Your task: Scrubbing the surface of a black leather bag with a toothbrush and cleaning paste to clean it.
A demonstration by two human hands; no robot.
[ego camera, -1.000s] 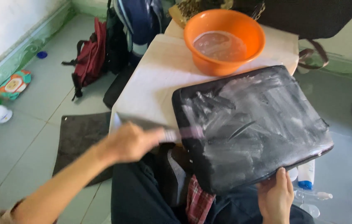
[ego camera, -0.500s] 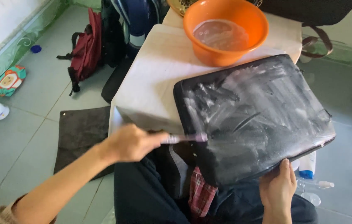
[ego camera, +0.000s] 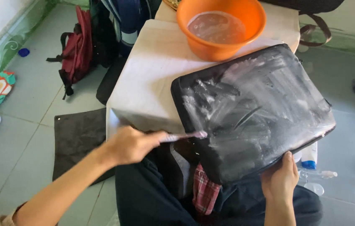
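Centrally, left hand (ego camera: 129, 144) grips a toothbrush (ego camera: 183, 136) pointing right at the soapy black case's (ego camera: 253, 109) left edge; right hand (ego camera: 281, 179) clasps its lower edge.

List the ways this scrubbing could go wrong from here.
1. The soapy black laptop sleeve rests half on the table and half over the lap, steadied only by the right hand at its lower edge; it might slip off.
2. The orange basin of water sits right beside the sleeve's far edge, so a shove could tip it.
3. The toothbrush in the left hand may flick suds onto the trousers.
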